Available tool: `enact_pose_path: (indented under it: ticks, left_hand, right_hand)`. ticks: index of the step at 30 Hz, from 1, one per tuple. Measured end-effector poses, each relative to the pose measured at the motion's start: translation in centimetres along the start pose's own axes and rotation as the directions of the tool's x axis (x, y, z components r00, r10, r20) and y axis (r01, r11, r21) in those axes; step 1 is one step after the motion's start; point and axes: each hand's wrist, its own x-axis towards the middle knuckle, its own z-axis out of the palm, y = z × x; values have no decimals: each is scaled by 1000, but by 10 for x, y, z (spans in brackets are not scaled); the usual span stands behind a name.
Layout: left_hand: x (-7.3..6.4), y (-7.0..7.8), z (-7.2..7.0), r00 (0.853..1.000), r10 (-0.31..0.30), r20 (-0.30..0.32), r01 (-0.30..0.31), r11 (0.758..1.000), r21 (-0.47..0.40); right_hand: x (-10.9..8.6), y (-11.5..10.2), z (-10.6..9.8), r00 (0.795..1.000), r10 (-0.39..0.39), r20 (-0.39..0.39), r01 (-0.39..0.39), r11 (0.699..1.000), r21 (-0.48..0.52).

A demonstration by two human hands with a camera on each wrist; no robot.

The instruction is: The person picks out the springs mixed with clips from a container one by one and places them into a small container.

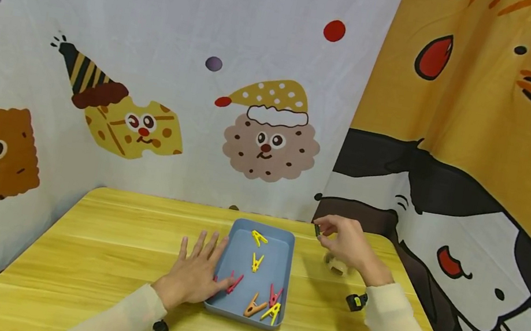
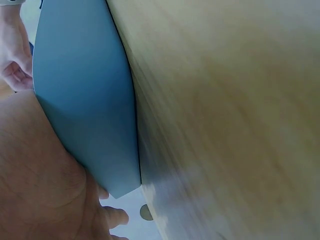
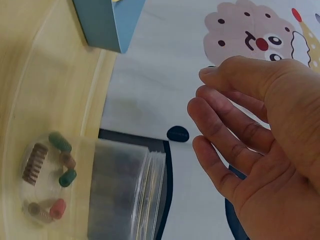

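A blue-grey tray [image 1: 243, 321] holds yellow [image 1: 257, 262], red [image 1: 274, 296] and brown [image 1: 255, 306] clothespins. My left hand [image 1: 197, 274] rests at its left side with straight, spread fingers, the thumb reaching over the rim beside a red clothespin. In the left wrist view, the palm lies along the tray's outer wall [image 2: 85, 90]. Right of the tray, my right hand [image 1: 344, 243] pinches a small dark green piece [image 1: 316, 230] between thumb and fingertips. Below that hand stands a clear jar [image 1: 335, 265]; in the right wrist view, several small ribbed green, brown and red pieces [image 3: 59, 142] lie inside it.
The wooden table [image 1: 123, 259] reaches back to a printed cloth [image 1: 173, 56] with cartoon figures on it. Another cloth [image 1: 448, 208] with a large cat-like print hangs along the right side. A black wrist camera [image 1: 355, 302] shows below the right sleeve.
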Motion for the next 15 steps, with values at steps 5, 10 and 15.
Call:
enact_pose_path:
  ticks: [5,10,15]
  left_hand:
    - [-1,0,-1,1000,-2,0,2,1000,-8]
    - [-1,1,-2,1000,-5,2,5,1000,-16]
    - [-2,1,-2,1000,-2,0,2,1000,-18]
  right_hand:
    - [-3,7,-3,999,32,11,-32,999,11]
    - [-5,13,-7,999,40,0,-40,999,10]
    - [-7,18,-10,999,47,-12,-46,999,7]
